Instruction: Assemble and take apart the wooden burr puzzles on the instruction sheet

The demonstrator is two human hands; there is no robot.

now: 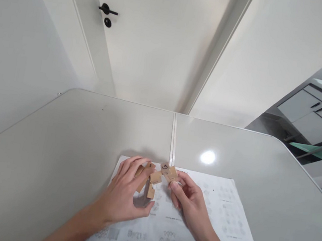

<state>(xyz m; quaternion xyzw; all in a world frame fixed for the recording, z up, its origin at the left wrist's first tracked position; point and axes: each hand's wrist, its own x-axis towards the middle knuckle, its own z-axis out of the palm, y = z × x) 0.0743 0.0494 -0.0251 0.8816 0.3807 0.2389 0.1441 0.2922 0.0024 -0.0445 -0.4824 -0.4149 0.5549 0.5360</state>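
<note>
My right hand (186,191) pinches a small brown piece (170,173), wood or cardboard, between thumb and fingers. A dark handwritten mark shows on that piece's upper left part. My left hand (126,186) curls around a cluster of similar brown pieces (146,175), one marked with what looks like a 2. Its fingers rest against the cluster, while the thumb is held apart lower down. Between the hands, a notched brown piece (156,177) and a smaller one (151,192) stick out of the cluster. Whether the right-hand piece touches the notched piece is hard to tell.
Under both hands lies a large white printed sheet (202,225) with rows of faint grey pictures. It rests on a glossy pale table (50,160) with a seam down the middle. Beyond the far edge stand a white door (162,35) and, at the right, a white cabinet (318,112).
</note>
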